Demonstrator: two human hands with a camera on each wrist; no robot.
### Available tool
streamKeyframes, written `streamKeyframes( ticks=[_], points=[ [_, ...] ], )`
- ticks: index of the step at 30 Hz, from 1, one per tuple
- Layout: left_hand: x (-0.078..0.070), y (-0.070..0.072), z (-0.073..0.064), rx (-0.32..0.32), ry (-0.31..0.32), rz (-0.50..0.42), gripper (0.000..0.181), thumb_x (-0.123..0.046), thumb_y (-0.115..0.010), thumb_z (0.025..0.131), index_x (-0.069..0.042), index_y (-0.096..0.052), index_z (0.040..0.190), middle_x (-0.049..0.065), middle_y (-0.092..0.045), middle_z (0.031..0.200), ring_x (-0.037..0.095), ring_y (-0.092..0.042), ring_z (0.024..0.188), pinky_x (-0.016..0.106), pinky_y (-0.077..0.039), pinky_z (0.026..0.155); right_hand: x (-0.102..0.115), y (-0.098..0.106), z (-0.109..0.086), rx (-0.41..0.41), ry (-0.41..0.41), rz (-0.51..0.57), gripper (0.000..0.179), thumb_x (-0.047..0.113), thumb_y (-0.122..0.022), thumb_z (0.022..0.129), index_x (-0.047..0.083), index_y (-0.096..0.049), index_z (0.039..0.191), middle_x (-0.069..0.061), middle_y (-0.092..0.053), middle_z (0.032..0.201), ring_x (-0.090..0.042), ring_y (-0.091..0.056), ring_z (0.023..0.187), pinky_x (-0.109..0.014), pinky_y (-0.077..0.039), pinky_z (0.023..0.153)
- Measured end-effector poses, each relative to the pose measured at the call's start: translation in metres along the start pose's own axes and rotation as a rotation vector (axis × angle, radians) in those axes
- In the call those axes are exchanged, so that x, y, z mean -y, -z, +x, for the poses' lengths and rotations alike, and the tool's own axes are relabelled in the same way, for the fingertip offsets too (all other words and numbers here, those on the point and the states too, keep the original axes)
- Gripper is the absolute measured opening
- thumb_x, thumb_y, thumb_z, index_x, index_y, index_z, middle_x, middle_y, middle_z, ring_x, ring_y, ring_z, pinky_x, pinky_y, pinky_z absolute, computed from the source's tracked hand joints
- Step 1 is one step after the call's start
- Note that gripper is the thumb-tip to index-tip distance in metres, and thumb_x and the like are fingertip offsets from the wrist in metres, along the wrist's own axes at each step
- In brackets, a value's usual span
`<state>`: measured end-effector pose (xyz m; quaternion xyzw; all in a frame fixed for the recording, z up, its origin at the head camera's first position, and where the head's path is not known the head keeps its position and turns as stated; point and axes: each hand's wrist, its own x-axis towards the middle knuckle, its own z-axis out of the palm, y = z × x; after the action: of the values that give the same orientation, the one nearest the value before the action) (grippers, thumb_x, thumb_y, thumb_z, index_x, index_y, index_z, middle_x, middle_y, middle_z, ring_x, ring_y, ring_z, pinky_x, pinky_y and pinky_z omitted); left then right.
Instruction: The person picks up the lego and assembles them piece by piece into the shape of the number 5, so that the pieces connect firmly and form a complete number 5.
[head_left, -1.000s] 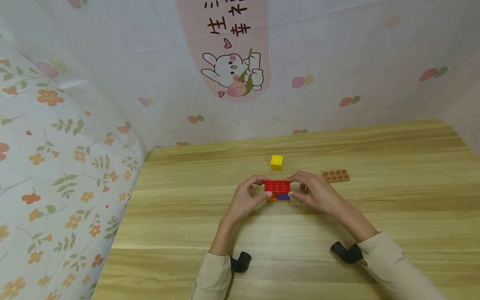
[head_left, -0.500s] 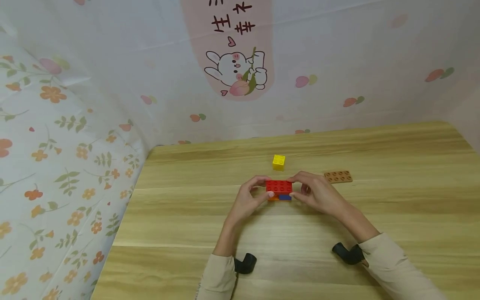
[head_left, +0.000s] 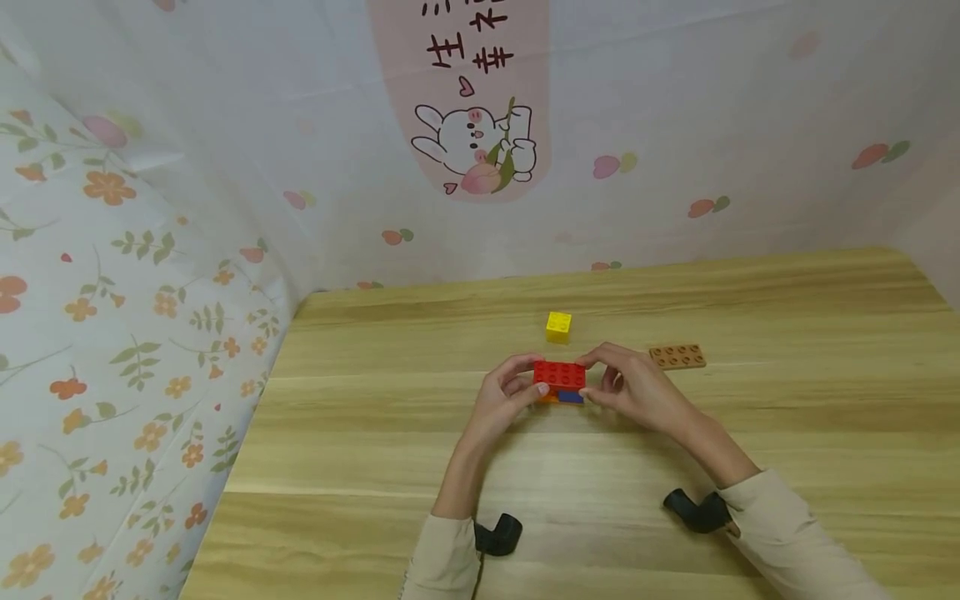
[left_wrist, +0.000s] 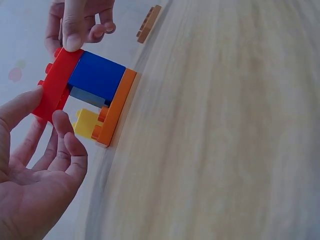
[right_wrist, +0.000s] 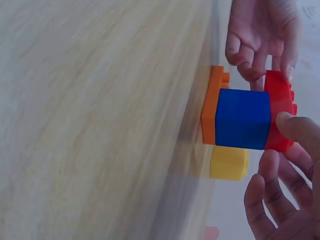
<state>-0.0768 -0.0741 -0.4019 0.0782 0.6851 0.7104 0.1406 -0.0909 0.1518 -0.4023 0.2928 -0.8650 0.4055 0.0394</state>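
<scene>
A red eight-stud brick (head_left: 559,375) lies across the top of a blue brick (right_wrist: 242,119), which stands on one end of an orange plate (left_wrist: 119,107). Below the red brick's other end, a gap shows above the plate's bare studs. My left hand (head_left: 495,407) pinches the red brick's left end between thumb and fingers. At the right end, my right hand (head_left: 636,390) pinches the same brick, thumb on the near side. The remaining fingers of both hands curl loosely under or beside the brick.
A yellow four-stud brick (head_left: 558,327) stands on the wooden table (head_left: 360,467) behind the stack. To the right, beyond my right hand, lies a brown eight-stud plate (head_left: 678,357). Patterned cloth (head_left: 645,100) hangs along the table's back and left.
The left forearm has shifted slightly to the right. Both hands keep their pinch on the red brick, and the stack looks the same. The head view has moved a little.
</scene>
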Motion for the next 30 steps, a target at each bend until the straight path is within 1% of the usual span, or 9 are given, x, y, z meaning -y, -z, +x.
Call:
streamKeyframes(
  ticks=[4,8,11,13,16,20,22,25,30],
  points=[
    [0.000,0.000,-0.001,0.007,-0.011,0.012,0.043,0.000,-0.063,0.085,0.005,-0.051,0.126,0.013,-0.056,0.120,0.018,-0.058,0.087,0.031,-0.047,0.075,-0.001,-0.002,-0.001,0.021,-0.053,0.022,0.033,0.005,-0.076,0.075,0.007,-0.063,0.106,-0.004,-0.063,0.098,-0.006,-0.052,0.063,-0.023,-0.048,0.054],
    [0.001,0.001,-0.002,0.022,-0.025,-0.002,0.044,0.001,-0.062,0.086,0.008,-0.048,0.127,0.014,-0.055,0.123,0.017,-0.059,0.088,0.030,-0.049,0.080,-0.002,-0.002,0.000,0.038,-0.065,0.015,0.035,0.007,-0.077,0.074,0.008,-0.063,0.106,-0.003,-0.063,0.098,-0.006,-0.052,0.063,-0.023,-0.049,0.056],
    [0.001,0.001,-0.003,0.023,-0.036,-0.015,0.046,0.000,-0.062,0.086,0.007,-0.048,0.129,0.015,-0.054,0.126,0.020,-0.061,0.093,0.031,-0.050,0.083,-0.002,-0.001,0.001,0.055,-0.076,0.018,0.038,0.016,-0.078,0.076,0.007,-0.062,0.109,-0.003,-0.062,0.099,-0.007,-0.052,0.065,-0.023,-0.049,0.056],
    [0.001,0.001,-0.004,0.024,-0.041,-0.022,0.046,-0.001,-0.061,0.087,0.006,-0.047,0.130,0.016,-0.052,0.128,0.024,-0.060,0.099,0.032,-0.049,0.084,-0.002,0.000,0.001,0.066,-0.097,0.038,0.039,0.023,-0.074,0.080,0.006,-0.061,0.113,-0.003,-0.062,0.103,-0.009,-0.053,0.068,-0.025,-0.049,0.057],
    [0.001,0.001,-0.005,0.011,-0.042,-0.029,0.046,-0.003,-0.060,0.088,0.004,-0.047,0.132,0.016,-0.052,0.129,0.027,-0.058,0.106,0.034,-0.049,0.086,-0.004,0.002,0.001,0.063,-0.141,0.062,0.040,0.032,-0.063,0.089,0.005,-0.058,0.119,-0.004,-0.061,0.107,-0.013,-0.055,0.074,-0.027,-0.049,0.058],
    [0.001,0.001,-0.005,0.001,-0.043,-0.045,0.043,-0.003,-0.056,0.091,0.005,-0.047,0.132,0.015,-0.053,0.129,0.026,-0.057,0.109,0.044,-0.046,0.089,-0.010,0.006,0.006,0.021,-0.195,0.039,0.040,0.034,-0.050,0.096,0.004,-0.058,0.120,-0.004,-0.061,0.105,-0.017,-0.056,0.078,-0.031,-0.047,0.058],
    [0.001,0.001,-0.006,0.000,-0.045,-0.052,0.042,-0.002,-0.054,0.091,0.005,-0.046,0.132,0.015,-0.052,0.129,0.025,-0.057,0.109,0.049,-0.044,0.090,-0.013,0.007,0.010,0.005,-0.215,0.008,0.040,0.035,-0.047,0.097,0.003,-0.058,0.120,-0.005,-0.062,0.104,-0.018,-0.056,0.078,-0.032,-0.047,0.059],
    [0.001,0.002,-0.006,-0.001,-0.047,-0.057,0.041,0.000,-0.053,0.091,0.005,-0.047,0.131,0.016,-0.052,0.128,0.026,-0.058,0.107,0.053,-0.043,0.089,-0.019,0.006,0.018,0.002,-0.228,-0.015,0.038,0.030,-0.047,0.098,0.001,-0.058,0.120,-0.009,-0.062,0.105,-0.019,-0.057,0.079,-0.032,-0.047,0.062],
    [0.003,0.002,-0.005,-0.007,-0.048,-0.057,0.038,0.001,-0.053,0.091,0.007,-0.049,0.128,0.016,-0.052,0.127,0.025,-0.059,0.103,0.054,-0.044,0.087,-0.025,0.005,0.028,0.020,-0.233,-0.031,0.036,0.022,-0.055,0.095,-0.002,-0.055,0.122,-0.012,-0.062,0.108,-0.020,-0.058,0.079,-0.034,-0.048,0.063]
  ],
)
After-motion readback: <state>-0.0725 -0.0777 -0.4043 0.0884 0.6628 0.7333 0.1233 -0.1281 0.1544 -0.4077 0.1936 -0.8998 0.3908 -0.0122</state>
